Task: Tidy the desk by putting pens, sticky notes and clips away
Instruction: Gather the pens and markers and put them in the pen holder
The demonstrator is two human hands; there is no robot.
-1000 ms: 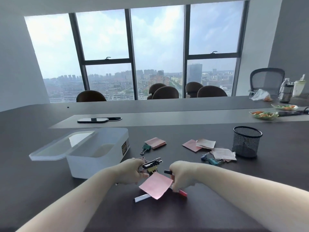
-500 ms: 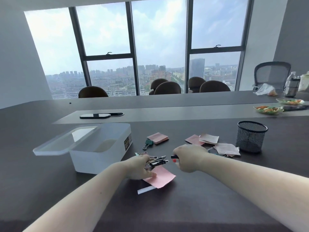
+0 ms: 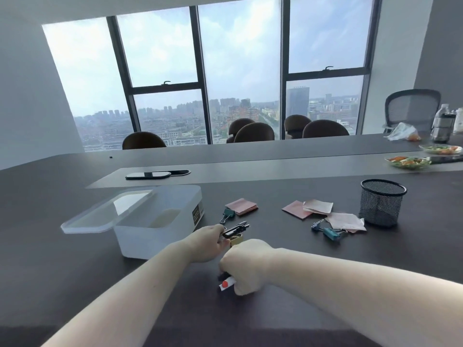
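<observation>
My left hand (image 3: 206,242) grips a bundle of black pens (image 3: 236,229), their tips pointing right. A yellow binder clip (image 3: 236,240) sits just under them. My right hand (image 3: 246,265) is closed in a fist on more pens (image 3: 226,283), whose black and red-white ends stick out at its left. A green clip (image 3: 227,214) and a pink sticky-note pad (image 3: 241,206) lie beyond the hands. More pink notes (image 3: 318,209) and blue-green clips (image 3: 327,230) lie at the right. The pink note seen earlier under my hands is hidden.
A white plastic box (image 3: 142,231) stands open at the left with its clear lid (image 3: 105,212) leaning on it. A black mesh pen cup (image 3: 382,202) stands at the right. Food plates (image 3: 407,162) and bottles (image 3: 442,126) sit far right; a phone (image 3: 147,175) lies further back.
My right hand has come back toward me and closed lower on the pens by the white marker. The pink note is no longer visible. My left hand keeps its pens.
</observation>
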